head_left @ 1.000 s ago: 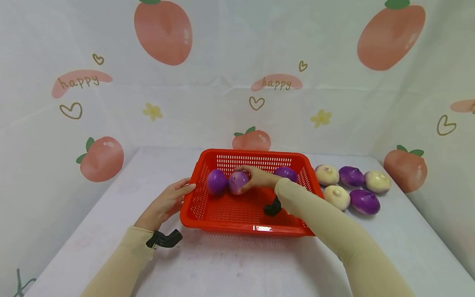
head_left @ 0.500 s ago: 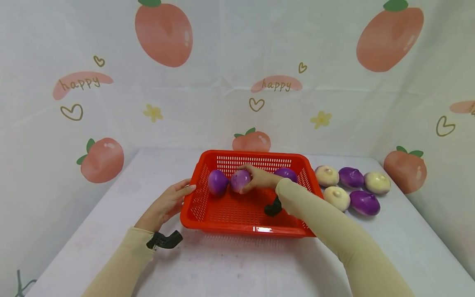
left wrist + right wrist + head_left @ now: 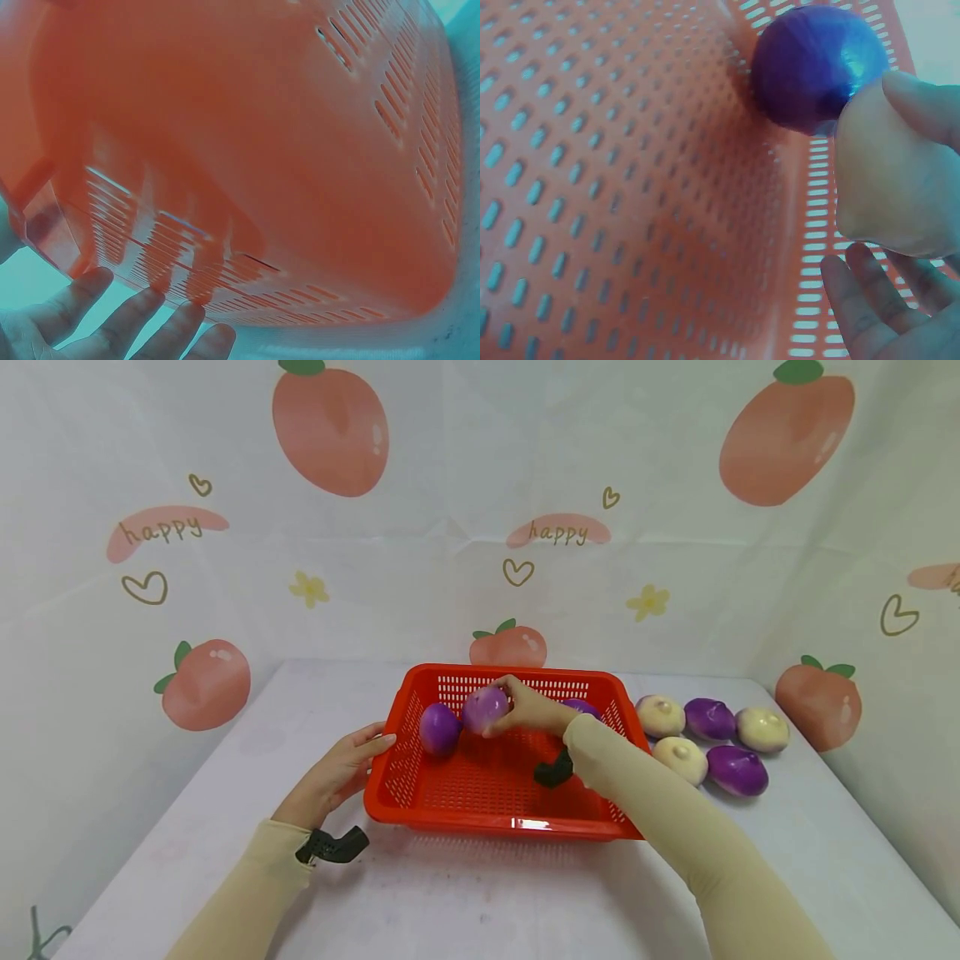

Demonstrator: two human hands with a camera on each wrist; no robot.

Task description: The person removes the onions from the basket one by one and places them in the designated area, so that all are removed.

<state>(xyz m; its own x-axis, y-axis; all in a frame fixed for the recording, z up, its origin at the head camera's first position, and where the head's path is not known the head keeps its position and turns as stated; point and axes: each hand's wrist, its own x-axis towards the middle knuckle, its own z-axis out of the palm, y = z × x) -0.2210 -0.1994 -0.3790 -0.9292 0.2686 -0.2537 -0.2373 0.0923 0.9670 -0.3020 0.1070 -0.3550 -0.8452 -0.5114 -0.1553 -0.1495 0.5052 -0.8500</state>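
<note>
A red slotted plastic basket (image 3: 480, 822) stands on the table. My left hand (image 3: 333, 774) holds its left rim, thumb on the rim; in the left wrist view the fingers (image 3: 127, 322) touch the outer wall. Inside the basket, my right hand (image 3: 528, 708) grips a purple-and-cream turnip (image 3: 484, 710), raised off the basket floor. The right wrist view shows its cream side (image 3: 896, 176) between thumb and fingers. A purple turnip (image 3: 439, 729) lies just left of it in the basket. Another purple turnip (image 3: 582, 707) sits at the back right, partly hidden by the right arm.
Right of the basket, several turnips lie on the table, some cream side up (image 3: 680, 760), others purple side up (image 3: 738, 770). A white cloth (image 3: 450, 468) printed with fruit hangs behind the table (image 3: 420, 902).
My right hand has lifted the gripped turnip slightly up, away from the basket floor. The forearm now hides more of the back-right turnip. My left hand has stayed at the rim.
</note>
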